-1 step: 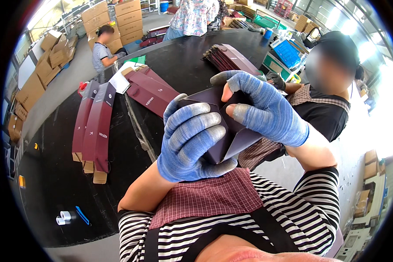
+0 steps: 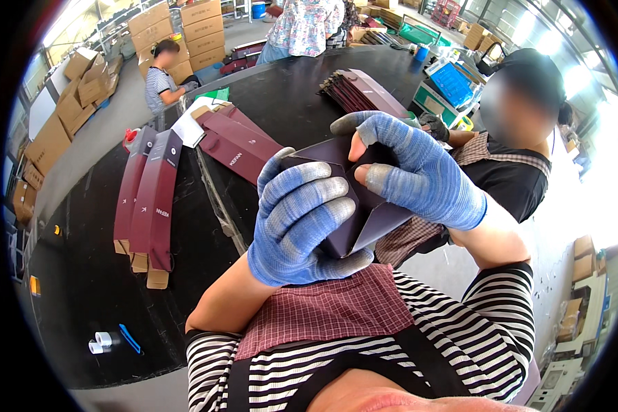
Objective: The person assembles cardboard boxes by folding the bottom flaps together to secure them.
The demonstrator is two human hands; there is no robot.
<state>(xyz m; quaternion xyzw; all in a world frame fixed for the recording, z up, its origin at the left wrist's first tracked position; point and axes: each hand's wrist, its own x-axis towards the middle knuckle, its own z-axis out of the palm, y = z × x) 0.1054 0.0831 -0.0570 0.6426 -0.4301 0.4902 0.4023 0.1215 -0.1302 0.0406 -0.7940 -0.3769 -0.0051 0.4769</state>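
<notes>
Two gloved hands meet at the centre of the frame around a dark maroon carton (image 2: 364, 206) that is partly folded and held up above the person's lap. The left hand (image 2: 302, 226), in a blue knit glove with grey-coated tips, wraps the carton's near side, its fingers (image 2: 316, 196) curled closed across the panel. The right hand (image 2: 419, 178), in a matching glove, comes in from the right of the frame and grips the carton's upper edge, its fingers (image 2: 384, 175) bent down tight onto the card. Below the hands are a red checked apron and black-and-white striped sleeves. A black worktop (image 2: 89, 288) fills the left and upper middle of the frame. On it, left of centre, lie two long flat maroon cartons (image 2: 147, 199) side by side, with brown flaps at their near ends. Further flat maroon cartons (image 2: 237, 141) lie just above and left of the hands, and a stack of them (image 2: 360, 89) sits in the upper middle. A small white roll of tape (image 2: 101, 340) and a blue tool (image 2: 130, 338) rest at the lower left. Another person in a dark top sits at the right, close behind the hands. Brown cardboard boxes (image 2: 185, 27) are stacked at the upper left.
</notes>
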